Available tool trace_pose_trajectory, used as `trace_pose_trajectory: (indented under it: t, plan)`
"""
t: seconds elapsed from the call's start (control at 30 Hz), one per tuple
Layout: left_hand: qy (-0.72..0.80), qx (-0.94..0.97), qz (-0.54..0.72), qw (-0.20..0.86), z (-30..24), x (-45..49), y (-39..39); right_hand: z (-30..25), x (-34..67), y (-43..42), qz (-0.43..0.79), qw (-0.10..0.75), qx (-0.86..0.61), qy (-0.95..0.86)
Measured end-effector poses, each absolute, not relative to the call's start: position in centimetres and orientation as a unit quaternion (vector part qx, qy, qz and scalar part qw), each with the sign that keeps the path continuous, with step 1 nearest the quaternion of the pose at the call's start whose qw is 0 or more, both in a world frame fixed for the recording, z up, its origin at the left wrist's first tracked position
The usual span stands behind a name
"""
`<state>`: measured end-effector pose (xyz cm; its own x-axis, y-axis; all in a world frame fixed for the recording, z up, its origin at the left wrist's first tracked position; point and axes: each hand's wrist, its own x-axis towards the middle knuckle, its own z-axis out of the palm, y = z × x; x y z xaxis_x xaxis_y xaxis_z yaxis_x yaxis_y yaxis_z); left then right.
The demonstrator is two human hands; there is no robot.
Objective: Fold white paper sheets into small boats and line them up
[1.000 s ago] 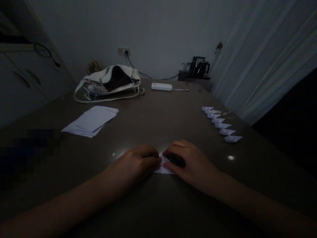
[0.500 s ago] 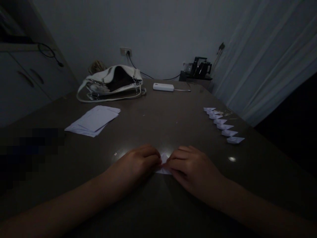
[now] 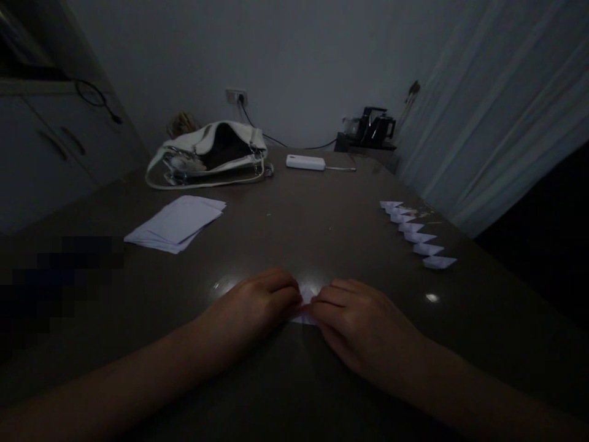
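Observation:
A small piece of folded white paper (image 3: pixel 304 315) lies on the dark table between my two hands, partly hidden by the fingers. My left hand (image 3: pixel 262 301) is closed, its fingertips pinching the paper's left side. From the right, my right hand (image 3: pixel 352 319) also pinches the paper with curled fingers, close to the left fingertips. The exact folds are too dim to make out. A row of several folded paper boats (image 3: pixel 427 249) stands at the right of the table. To the left lies a loose stack of white paper sheets (image 3: pixel 184 221).
A white handbag (image 3: pixel 216 153) rests at the back left of the table (image 3: pixel 299 215). Behind the middle lies a white power bank (image 3: pixel 305 162) with a short cable. A black kettle (image 3: pixel 381 129) sits on a stand beyond the far edge, near pale curtains (image 3: pixel 497 104).
The right fingers have shifted slightly downward at the paper. The left hand holds nearly the same place. The whole view has moved a little.

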<state>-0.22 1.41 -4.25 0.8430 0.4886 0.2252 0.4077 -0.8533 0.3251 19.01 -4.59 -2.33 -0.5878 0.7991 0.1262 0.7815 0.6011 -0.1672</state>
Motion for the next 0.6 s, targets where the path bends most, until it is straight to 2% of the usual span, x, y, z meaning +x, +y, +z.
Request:
trace_pose_trajectory:
  t: [0.17,0.43,0.6]
  plan:
    - [0.201,0.961,0.147,0.122,-3.7,-0.2,2.2,-2.3,18.9,-4.7,0.049,0.095,-0.449,-0.887]
    - [0.22,0.972,0.086,0.003,-2.7,0.2,1.7,-2.1,19.1,-4.9,0.064,0.1,-0.45,-0.885]
    - [0.228,0.967,0.099,0.058,-2.5,0.0,2.2,-2.1,19.1,-5.0,0.066,0.097,-0.448,-0.886]
